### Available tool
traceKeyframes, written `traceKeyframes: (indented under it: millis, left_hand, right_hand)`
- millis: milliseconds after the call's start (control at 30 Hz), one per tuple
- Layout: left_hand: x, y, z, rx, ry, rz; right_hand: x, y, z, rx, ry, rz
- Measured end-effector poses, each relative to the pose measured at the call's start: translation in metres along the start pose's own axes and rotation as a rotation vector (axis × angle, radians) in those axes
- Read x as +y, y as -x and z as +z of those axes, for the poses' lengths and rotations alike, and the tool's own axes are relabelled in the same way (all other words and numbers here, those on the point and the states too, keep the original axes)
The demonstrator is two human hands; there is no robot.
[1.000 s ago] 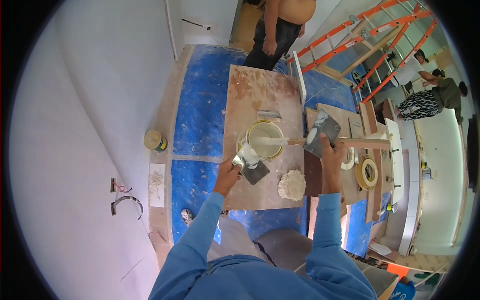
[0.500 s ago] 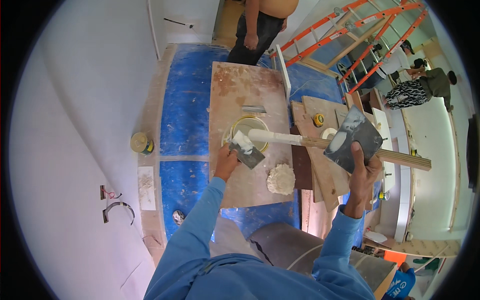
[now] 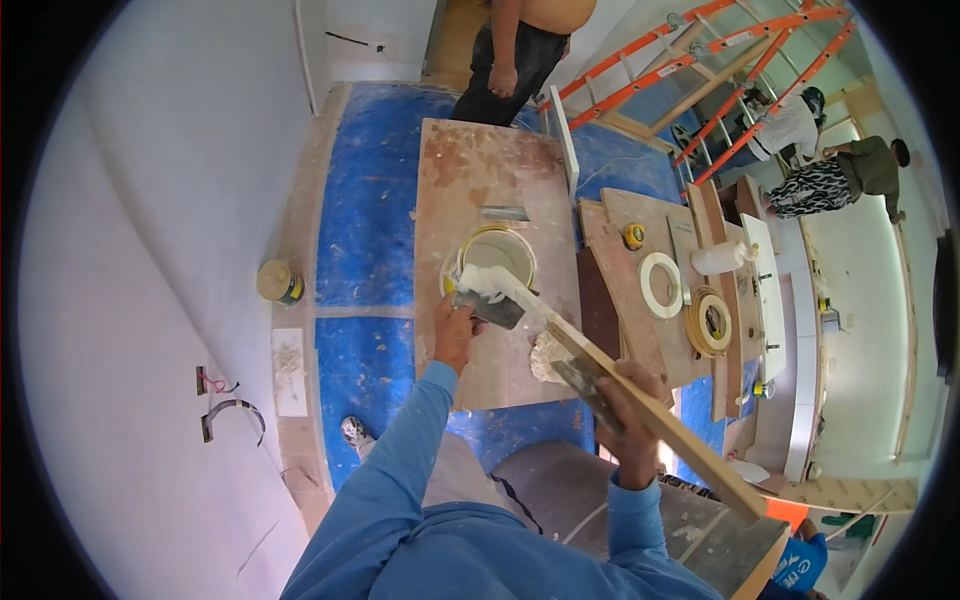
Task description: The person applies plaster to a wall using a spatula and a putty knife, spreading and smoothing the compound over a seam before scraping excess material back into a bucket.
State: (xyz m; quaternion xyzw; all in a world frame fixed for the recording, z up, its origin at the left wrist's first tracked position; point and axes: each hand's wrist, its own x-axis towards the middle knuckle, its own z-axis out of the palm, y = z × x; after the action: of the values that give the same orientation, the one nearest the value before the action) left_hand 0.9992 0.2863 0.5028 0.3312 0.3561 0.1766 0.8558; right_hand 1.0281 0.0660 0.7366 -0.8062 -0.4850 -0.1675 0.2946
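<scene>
My left hand [image 3: 450,335] grips a metal putty blade [image 3: 490,310] loaded with white paste [image 3: 485,280], over a round paint tub [image 3: 498,235]. My right hand [image 3: 630,425] is closed on a second putty blade [image 3: 588,388] and a long wooden stick [image 3: 680,445]. The stick runs diagonally up to the paste at my left blade, its upper end coated white. A lumpy off-white mass [image 3: 545,350] lies partly hidden beneath the stick on the wooden work board [image 3: 455,170]. A narrow metal blade [image 3: 505,213] lies beyond the tub.
A person [image 3: 520,55] stands at the board's far end. Right are loose boards [image 3: 615,250], tape rolls [image 3: 660,285], a tape measure [image 3: 633,236], a white bottle [image 3: 717,258], orange ladders [image 3: 675,70] and co-workers [image 3: 865,175]. A wall [image 3: 140,300] and can [image 3: 278,282] flank the left.
The wooden stick has swung from level to steeply diagonal, its near end toward me. My right hand and blade have dropped toward my body, the blade tilting edge-on. My left hand stays by the tub.
</scene>
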Motion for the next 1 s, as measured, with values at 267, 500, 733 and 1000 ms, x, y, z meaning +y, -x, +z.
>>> traceKeyframes:
  millis: [267,500,733,1000]
  left_hand:
    - [-0.019,-0.006,-0.007,0.01,-0.035,0.143]
    - [-0.036,-0.015,-0.015,0.012,-0.084,0.219]
    - [-0.04,-0.028,-0.029,-0.08,-0.278,0.244]
    - [0.008,-0.023,-0.029,-0.169,-0.288,-0.011]
  right_hand:
    - [-0.031,0.0,0.025,0.32,-0.048,0.399]
    - [-0.036,-0.015,0.037,0.372,0.076,0.395]
    - [-0.038,-0.022,0.053,0.291,-0.044,0.6]
    - [-0.013,-0.036,0.101,0.288,0.055,0.458]
